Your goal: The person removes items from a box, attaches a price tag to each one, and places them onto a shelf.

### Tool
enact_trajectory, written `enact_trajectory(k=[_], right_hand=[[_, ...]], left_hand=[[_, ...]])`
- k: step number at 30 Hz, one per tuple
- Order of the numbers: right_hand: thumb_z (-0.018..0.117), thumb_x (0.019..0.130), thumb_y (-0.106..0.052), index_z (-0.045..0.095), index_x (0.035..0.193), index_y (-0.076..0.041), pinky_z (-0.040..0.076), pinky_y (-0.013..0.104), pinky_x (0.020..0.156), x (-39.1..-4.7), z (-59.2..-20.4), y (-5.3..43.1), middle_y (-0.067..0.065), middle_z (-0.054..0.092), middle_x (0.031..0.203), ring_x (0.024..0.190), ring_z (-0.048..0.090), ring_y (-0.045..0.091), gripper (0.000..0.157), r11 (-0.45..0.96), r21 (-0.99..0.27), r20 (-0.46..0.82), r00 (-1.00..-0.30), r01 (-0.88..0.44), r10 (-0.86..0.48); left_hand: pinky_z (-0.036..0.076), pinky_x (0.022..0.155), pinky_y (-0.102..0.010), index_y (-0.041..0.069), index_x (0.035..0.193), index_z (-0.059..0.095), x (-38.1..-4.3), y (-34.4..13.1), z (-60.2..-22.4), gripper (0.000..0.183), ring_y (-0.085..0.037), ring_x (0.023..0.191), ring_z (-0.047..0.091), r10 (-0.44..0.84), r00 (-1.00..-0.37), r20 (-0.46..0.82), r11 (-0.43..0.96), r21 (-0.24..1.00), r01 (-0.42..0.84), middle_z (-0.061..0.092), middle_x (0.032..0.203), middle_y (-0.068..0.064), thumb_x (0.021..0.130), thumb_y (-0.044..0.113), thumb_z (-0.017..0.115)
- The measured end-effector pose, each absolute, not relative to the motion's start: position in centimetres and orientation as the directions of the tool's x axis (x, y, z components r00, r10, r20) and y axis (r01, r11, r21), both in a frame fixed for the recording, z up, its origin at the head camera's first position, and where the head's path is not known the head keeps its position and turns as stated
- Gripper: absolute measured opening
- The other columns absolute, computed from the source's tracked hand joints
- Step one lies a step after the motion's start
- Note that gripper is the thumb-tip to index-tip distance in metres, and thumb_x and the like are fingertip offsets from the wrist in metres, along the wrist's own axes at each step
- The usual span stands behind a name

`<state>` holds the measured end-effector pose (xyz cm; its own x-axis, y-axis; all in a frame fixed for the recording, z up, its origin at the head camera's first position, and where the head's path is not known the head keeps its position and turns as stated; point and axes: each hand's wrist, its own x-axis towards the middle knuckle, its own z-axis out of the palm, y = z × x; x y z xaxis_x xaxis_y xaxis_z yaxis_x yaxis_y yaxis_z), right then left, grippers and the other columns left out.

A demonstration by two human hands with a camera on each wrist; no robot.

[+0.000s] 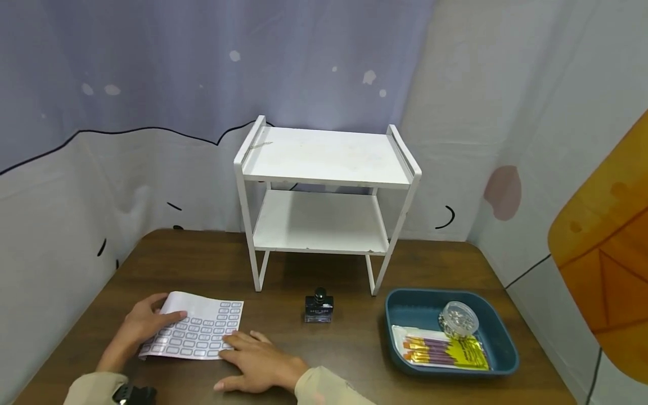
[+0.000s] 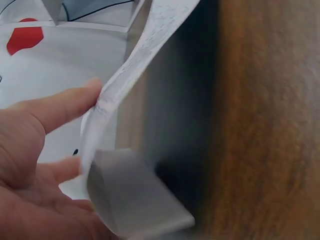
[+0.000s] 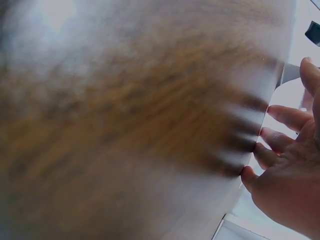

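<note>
A white sheet of printed labels (image 1: 202, 332), set out in rows of small boxes, lies on the table at the left. My left hand (image 1: 147, 320) pinches its left edge, thumb on top and fingers behind; in the left wrist view the sheet (image 2: 115, 92) is lifted and curls over at this edge. My right hand (image 1: 258, 363) is spread flat, palm down, its fingertips at the sheet's lower right corner and the thumb over the wood. In the right wrist view the straight fingers (image 3: 287, 117) touch down on the tabletop.
Behind, a white two-tier shelf (image 1: 324, 219) stands on the brown table (image 1: 354, 360). In front of it is a small dark bottle (image 1: 319, 310). A blue tray (image 1: 420, 308) at right holds a clear round tub (image 1: 459, 319) and a packet of purple-and-orange sticks (image 1: 435, 351).
</note>
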<state>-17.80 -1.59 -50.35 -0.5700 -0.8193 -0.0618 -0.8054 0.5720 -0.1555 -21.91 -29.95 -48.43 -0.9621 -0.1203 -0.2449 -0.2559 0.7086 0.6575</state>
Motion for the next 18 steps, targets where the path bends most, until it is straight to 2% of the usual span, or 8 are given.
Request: enact_trajectory(k=[3, 5, 9, 13, 18], right_hand=[[0.048, 0.096, -0.063, 0.052, 0.145, -0.027, 0.032, 0.040, 0.118, -17.7, -50.3, -1.6, -0.006, 0.040, 0.158, 0.149, 0.031, 0.011, 0.061, 0.571, -0.156, -0.058, -0.570, -0.806, -0.820], [0.049, 0.096, -0.063, 0.052, 0.145, -0.027, 0.032, 0.040, 0.118, -17.7, -50.2, -1.6, -0.006, 0.040, 0.158, 0.149, 0.031, 0.011, 0.061, 0.570, -0.160, -0.060, -0.568, -0.806, -0.821], [0.049, 0.096, -0.064, 0.053, 0.145, -0.027, 0.032, 0.040, 0.117, -17.8, -50.1, -1.6, -0.007, 0.040, 0.158, 0.149, 0.031, 0.010, 0.061, 0.567, -0.159, -0.065, -0.565, -0.808, -0.823], [0.049, 0.096, -0.063, 0.054, 0.144, -0.028, 0.033, 0.041, 0.117, -17.9, -50.2, -1.5, -0.007, 0.041, 0.157, 0.148, 0.032, 0.010, 0.059, 0.572, -0.206, -0.067, -0.571, -0.794, -0.818], [0.052, 0.098, -0.057, 0.055, 0.143, -0.022, 0.038, 0.041, 0.115, -18.0, -49.9, -1.2, -0.002, 0.044, 0.156, 0.147, 0.037, 0.014, 0.057, 0.564, -0.327, 0.000, -0.596, -0.759, -0.803]], left_hand=[[0.049, 0.067, -0.031, -0.015, 0.145, 0.028, -21.9, -29.8, -48.1, 0.090, -0.023, 0.084, 0.061, -0.088, -0.970, -0.228, 0.677, 0.701, -0.226, 0.055, 0.117, -0.040, 0.088, 0.035, 0.076], [0.049, 0.066, -0.029, -0.014, 0.147, 0.025, -21.9, -29.7, -47.9, 0.089, -0.018, 0.080, 0.061, -0.068, -0.971, -0.229, 0.657, 0.722, -0.216, 0.057, 0.116, -0.039, 0.089, 0.031, 0.075], [0.048, 0.066, -0.028, -0.013, 0.149, 0.020, -21.8, -29.5, -47.6, 0.087, -0.016, 0.078, 0.061, -0.040, -0.970, -0.239, 0.620, 0.756, -0.211, 0.062, 0.108, -0.033, 0.089, 0.020, 0.074], [0.052, 0.061, -0.030, -0.011, 0.152, 0.015, -21.5, -29.1, -47.4, 0.086, -0.016, 0.070, 0.064, -0.006, -0.968, -0.250, 0.531, 0.820, -0.214, 0.067, 0.096, -0.018, 0.088, 0.007, 0.070], [0.057, 0.059, -0.034, 0.001, 0.157, 0.009, -20.9, -29.1, -47.0, 0.089, -0.018, 0.067, 0.068, 0.007, -0.964, -0.267, 0.408, 0.881, -0.241, 0.067, 0.100, -0.014, 0.090, 0.002, 0.067]])
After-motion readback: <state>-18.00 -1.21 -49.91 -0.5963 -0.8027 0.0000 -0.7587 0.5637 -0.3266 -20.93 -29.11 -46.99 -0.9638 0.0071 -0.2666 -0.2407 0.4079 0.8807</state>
